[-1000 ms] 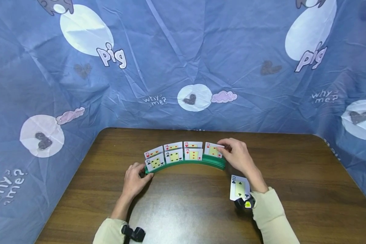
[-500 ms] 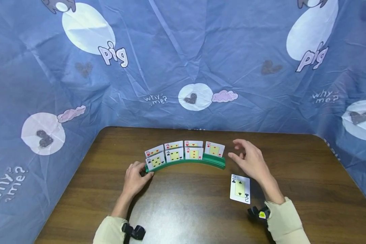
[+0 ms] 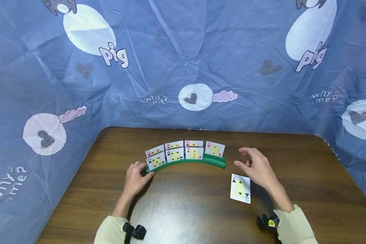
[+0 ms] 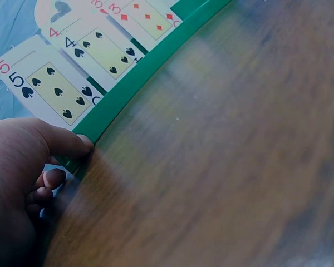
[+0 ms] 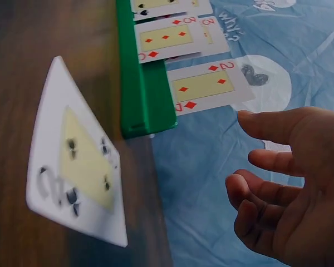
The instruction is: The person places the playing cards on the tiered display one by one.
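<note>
A curved green card holder (image 3: 186, 162) stands on the table with playing cards upright in two rows. My left hand (image 3: 136, 179) pinches its left end, thumb in front, beside the five of spades (image 4: 58, 92). Further along the front row are the four of spades (image 3: 175, 155) and the three of diamonds (image 3: 194, 153). Red cards show behind them, with the two of diamonds (image 5: 206, 86) at the back row's right end. My right hand (image 3: 257, 167) hovers right of the holder, fingers loosely bent, holding nothing. Below and left of it, the two of clubs (image 3: 240, 188) lies face up.
The brown wooden table (image 3: 195, 210) has a printed blue cloth (image 3: 146, 74) hanging behind and at its sides. The holder's front slot is bare at its right end (image 3: 214, 160).
My right hand has let go of the two of diamonds, leaving it upright in the holder, and moved right and down towards me. The left hand stays at the holder's left end.
</note>
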### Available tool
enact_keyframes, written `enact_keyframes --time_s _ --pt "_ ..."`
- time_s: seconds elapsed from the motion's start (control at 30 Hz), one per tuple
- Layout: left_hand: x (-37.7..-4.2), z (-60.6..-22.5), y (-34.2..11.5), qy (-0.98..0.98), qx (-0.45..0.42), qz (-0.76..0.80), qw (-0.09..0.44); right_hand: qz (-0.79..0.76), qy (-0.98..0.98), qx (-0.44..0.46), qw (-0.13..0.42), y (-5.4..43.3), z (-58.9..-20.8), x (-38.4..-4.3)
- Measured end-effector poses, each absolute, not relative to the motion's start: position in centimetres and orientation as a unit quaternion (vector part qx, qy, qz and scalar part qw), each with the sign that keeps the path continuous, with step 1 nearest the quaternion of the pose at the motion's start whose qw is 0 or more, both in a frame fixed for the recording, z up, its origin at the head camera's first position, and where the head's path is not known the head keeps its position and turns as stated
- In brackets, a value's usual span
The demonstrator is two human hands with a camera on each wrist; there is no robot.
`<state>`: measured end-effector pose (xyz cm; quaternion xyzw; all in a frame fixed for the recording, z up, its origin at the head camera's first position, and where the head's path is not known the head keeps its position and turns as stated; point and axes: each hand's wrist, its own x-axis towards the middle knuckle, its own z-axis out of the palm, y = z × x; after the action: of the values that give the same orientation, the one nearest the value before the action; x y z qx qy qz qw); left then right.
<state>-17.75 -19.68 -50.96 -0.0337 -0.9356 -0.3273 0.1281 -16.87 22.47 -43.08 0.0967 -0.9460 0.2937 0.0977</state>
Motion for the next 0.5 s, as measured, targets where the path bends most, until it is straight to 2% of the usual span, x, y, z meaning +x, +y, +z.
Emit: enact_keyframes --time_s 0.5 --pt "-17.7 -50.9 -19.7 -0.934 -0.036 -0.330 0.131 0.264 -0.959 0.102 0.034 23.1 -45.2 -14.2"
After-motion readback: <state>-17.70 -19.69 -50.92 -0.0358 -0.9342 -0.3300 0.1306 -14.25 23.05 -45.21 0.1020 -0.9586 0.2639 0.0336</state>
